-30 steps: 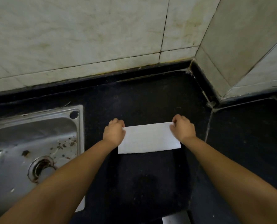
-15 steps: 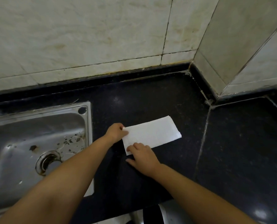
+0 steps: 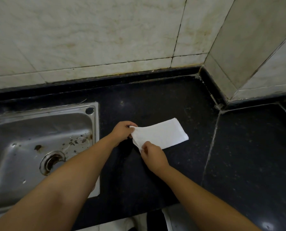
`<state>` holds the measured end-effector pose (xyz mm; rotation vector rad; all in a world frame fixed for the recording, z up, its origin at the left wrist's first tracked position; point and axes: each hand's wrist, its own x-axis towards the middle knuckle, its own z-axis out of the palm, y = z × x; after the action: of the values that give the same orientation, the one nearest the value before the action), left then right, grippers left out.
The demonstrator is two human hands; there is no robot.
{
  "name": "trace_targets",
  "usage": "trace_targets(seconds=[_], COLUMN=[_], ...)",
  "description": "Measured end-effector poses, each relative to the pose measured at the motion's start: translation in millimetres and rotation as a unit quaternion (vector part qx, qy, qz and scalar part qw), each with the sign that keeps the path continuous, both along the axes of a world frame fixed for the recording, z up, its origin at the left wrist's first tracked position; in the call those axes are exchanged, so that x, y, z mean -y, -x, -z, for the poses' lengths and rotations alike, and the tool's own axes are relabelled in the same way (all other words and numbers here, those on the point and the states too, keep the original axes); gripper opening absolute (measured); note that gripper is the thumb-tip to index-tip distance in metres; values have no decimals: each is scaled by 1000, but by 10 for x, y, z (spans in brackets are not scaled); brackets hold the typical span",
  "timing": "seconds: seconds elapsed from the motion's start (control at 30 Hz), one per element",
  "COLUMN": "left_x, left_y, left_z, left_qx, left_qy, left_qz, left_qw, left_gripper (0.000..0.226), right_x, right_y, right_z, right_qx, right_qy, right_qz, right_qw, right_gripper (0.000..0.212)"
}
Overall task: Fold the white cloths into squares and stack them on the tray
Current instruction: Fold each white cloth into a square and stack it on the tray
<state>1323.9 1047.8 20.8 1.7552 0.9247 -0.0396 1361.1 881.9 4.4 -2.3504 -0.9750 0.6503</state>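
Observation:
A white cloth, folded into a long rectangle, lies slanted on the black counter. My left hand pinches its far left corner. My right hand pinches the near left corner, and that left end is lifted slightly off the counter. The right end of the cloth rests flat. No tray is in view.
A steel sink with a drain and dirt specks sits to the left of the cloth. Tiled walls close off the back and the right corner. The counter's front edge runs along the bottom of the view.
My right hand left the cloth's right end, crossed to its near left corner and took hold there. The cloth has turned slantwise and its left end has risen.

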Motion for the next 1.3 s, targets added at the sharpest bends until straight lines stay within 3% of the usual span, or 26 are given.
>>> trace_targets(seconds=[0.13,0.27,0.37,0.53,0.77,0.87,0.93,1.03,1.17,1.3], left_x=[54,230,412,683,861,735,607,467,548,702], left_y=[-328,-808,-1149,-1590,-1725,-1641,-1513,-1233,-987,-938], left_z=[-167,-272,-276,-173,-109,-90,-65,27,198,242], left_qx=[13,4,-40,-93,-98,-61,-53,-115,-187,-187], left_qy=[-2,-16,17,69,99,59,-20,-121,-131,-162], left_qz=[52,93,111,103,111,68,23,7,69,78], left_qw=[999,996,993,988,984,994,998,986,971,966], left_gripper=[30,22,16,24,18,12,11,35,54,38], right_x=[152,335,504,716,801,707,595,408,203,135], right_y=[-282,-664,-939,-1212,-1351,-1496,-1611,-1705,-1708,-1699], right_z=[-141,-235,-218,-103,-35,-80,-129,-149,-106,-72], right_qx=[-96,-150,-141,-132,-61,-47,-41,-44,-52,-67], right_qy=[-72,-80,-35,48,134,109,95,125,196,227], right_qz=[120,183,223,272,225,232,230,193,176,188], right_qw=[985,968,964,952,963,966,968,972,963,953], right_gripper=[4,7,13,16,11,20,25,31,31,35])
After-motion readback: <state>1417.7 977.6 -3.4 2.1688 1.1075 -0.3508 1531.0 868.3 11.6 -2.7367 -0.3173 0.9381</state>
